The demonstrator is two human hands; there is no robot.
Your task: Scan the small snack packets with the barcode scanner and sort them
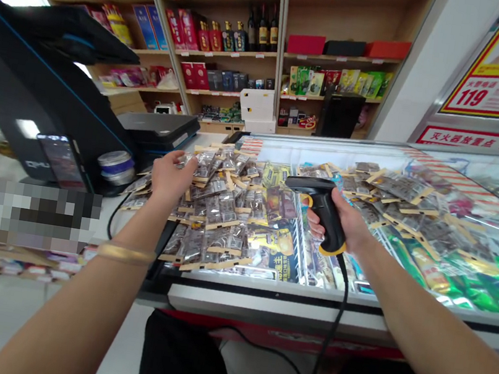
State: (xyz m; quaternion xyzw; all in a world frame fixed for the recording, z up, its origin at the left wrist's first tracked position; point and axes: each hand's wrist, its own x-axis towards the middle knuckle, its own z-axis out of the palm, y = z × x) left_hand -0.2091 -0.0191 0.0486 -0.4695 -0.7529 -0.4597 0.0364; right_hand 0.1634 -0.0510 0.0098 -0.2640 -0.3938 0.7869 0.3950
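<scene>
My right hand (342,223) is wrapped round the grip of a black and yellow barcode scanner (327,214). The scanner's head points left, over the glass, and its cable hangs from the handle. At the left pile of small packets (215,210), my left hand (173,177) is closed, with thumb and fingers on a clear packet (184,160) at the far left edge. These packets are clear plastic with dark contents and tan strips along one edge. A second pile of such packets (403,194) lies to the right, beyond my right hand.
Both piles rest on a glass-topped freezer (258,285) holding colourful bags. A black checkout machine (52,95), a phone (60,162) and a round tub (116,168) stand at left. The scanner cable (336,325) loops down by my legs. Stocked shelves (218,51) rise behind.
</scene>
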